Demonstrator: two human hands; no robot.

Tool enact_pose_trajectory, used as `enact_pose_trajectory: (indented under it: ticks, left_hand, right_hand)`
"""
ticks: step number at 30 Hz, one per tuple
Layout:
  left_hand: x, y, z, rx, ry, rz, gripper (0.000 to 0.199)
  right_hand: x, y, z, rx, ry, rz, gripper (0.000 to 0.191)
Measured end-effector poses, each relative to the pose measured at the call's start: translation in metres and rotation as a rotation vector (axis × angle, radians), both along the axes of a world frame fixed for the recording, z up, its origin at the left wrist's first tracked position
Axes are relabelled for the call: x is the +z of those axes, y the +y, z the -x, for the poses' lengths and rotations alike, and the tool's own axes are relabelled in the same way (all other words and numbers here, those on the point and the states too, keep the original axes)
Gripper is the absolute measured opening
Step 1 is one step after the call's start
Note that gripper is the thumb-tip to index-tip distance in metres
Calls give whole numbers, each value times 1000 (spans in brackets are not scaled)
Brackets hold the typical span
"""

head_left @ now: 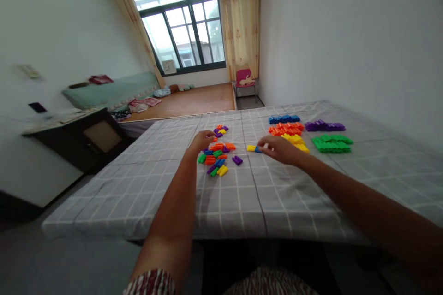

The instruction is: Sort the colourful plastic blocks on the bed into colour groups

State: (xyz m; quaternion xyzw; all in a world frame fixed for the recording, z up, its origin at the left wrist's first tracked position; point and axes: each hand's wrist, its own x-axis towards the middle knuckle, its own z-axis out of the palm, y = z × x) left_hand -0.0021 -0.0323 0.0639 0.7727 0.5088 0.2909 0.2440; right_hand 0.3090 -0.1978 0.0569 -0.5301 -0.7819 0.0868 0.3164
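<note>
My left hand (pixel 201 141) reaches over the left side of a loose pile of small bright plastic pieces (pixel 217 153). Its fingers are partly spread, beside purple and orange pieces at the back of the pile, and nothing shows in them. The fingertips of my right hand (pixel 272 146) are closed on a small blue plastic piece (pixel 257 149). Touching or just beyond it lies a yellow plastic piece (pixel 251 148); I cannot tell whether the two are joined. A purple plastic piece (pixel 237 160) lies apart, to the right of the pile.
Sorted by colour at the right are blue pieces (pixel 284 119), orange pieces (pixel 286 129), yellow pieces (pixel 297 142), purple pieces (pixel 324 126) and green pieces (pixel 331 144). They lie on a grey checked cloth (pixel 138 184). A dark cabinet (pixel 79 140) stands at the left.
</note>
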Motion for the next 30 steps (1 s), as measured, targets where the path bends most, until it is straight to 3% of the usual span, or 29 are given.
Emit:
enact_pose_trajectory:
  ticks: [3,6,9,12,15,18,24,27,30]
  left_hand:
    - [-5,-1,23,72,235,30,17]
    - [-17,-10,45,159,277,109,17]
    - [-31,-22,51,138,219,191,32]
    - [-39,-26,38,-30,-82,258,50]
    - [-38,-20,17,-96,-260,170,53]
    - [-33,-12,-6,-34,-136,-15,41]
    - [-43,-17,-46,-364,206,-169,32]
    - [-53,-21,-50,-249,159,-241,25]
    - [-56,-22,-47,-171,-79,-154,30]
  right_hand:
    - [-17,21,58,179,-86,58,23]
    - [-37,39,83,266,-144,96,28]
    - [-54,52,84,223,-80,54,31]
    - [-71,59,72,119,29,-39,37]
    - [-83,61,58,51,58,-98,44]
    - [-88,61,52,29,54,-92,44]
    - [-80,60,53,89,102,-94,38]
    - [-77,59,53,78,153,-82,38]
    - [-75,61,53,29,235,-89,36]
